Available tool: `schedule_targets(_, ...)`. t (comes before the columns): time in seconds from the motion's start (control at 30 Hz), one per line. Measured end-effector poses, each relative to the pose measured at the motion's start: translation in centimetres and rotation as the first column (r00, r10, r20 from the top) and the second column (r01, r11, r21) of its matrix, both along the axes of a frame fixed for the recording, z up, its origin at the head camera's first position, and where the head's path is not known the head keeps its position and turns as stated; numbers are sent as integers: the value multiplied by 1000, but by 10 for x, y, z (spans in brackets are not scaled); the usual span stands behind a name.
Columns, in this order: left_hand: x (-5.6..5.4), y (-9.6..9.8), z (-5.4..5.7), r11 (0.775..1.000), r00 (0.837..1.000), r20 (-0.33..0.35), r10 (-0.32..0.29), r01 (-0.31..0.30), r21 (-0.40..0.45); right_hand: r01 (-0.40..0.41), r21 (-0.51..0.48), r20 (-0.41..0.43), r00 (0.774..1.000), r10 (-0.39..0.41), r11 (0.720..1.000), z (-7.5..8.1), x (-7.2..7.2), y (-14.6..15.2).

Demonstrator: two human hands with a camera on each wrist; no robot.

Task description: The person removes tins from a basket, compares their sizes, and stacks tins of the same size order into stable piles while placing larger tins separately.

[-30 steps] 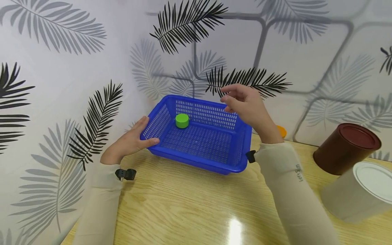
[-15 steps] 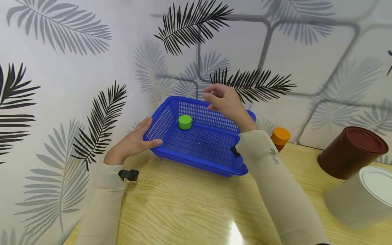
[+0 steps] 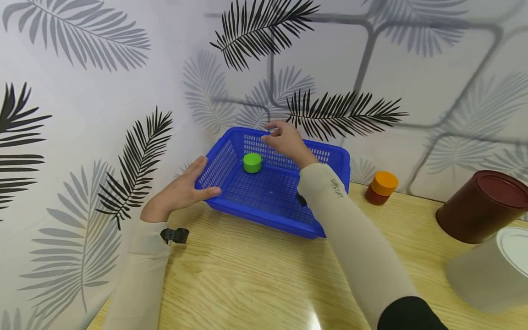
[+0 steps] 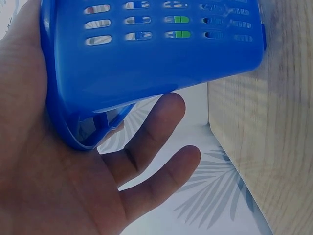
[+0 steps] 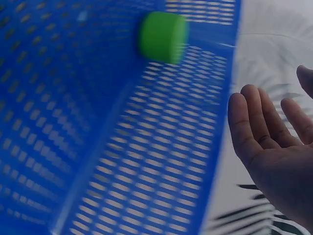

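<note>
A blue perforated plastic basket [image 3: 268,215] stands on the table against the wall. Inside, near its back left corner, sits a small round green thing [image 3: 252,163] like a lid or low tub, also seen in the right wrist view as a green cylinder [image 5: 162,37]. My left hand [image 3: 179,190] rests against the basket's left end, thumb over the rim near the front corner; in the left wrist view two fingers extend fairly straight below the blue wall [image 4: 161,63]. Above the basket's back rim is my right hand [image 3: 284,141], loosely bent, holding nothing, apart from the green thing.
Right of the basket stands a small round container with an orange top [image 3: 384,183] and dark red base. Farther right are a large brown can [image 3: 474,211] and a large white can [image 3: 482,275]. A leaf-patterned wall [image 3: 350,55] borders the wooden table [image 3: 247,279].
My right hand has moved left and slightly down across the basket's back side, uncovering the orange-topped container. The left hand stays at the basket's left end.
</note>
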State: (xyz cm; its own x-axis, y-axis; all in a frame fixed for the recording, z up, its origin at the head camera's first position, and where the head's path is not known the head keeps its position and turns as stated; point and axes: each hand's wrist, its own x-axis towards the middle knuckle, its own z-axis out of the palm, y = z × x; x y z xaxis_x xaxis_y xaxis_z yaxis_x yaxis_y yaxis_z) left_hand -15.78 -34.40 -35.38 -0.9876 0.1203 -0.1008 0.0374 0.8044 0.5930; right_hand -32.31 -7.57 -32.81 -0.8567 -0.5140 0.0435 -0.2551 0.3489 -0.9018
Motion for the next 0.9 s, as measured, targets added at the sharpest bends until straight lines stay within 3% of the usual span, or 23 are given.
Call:
schedule_targets(0.23,0,1,1,1000,1000,-2,-3,3,-2,-50,168,29,999,46,985,-34,-14,-12)
schedule_targets(0.47,0,0,0,1000,1000,6,7,-7,3,-166,195,141,980,139,967,-47,-19,-24)
schedule_targets(0.7,0,-2,-3,1000,1000,-9,1,-1,-1,-185,269,19,982,187,945,-50,-17,-41)
schedule_targets(0.9,-1,-5,-5,1000,1000,-14,-1,0,-9,-217,317,6,974,226,924,-53,-15,-53)
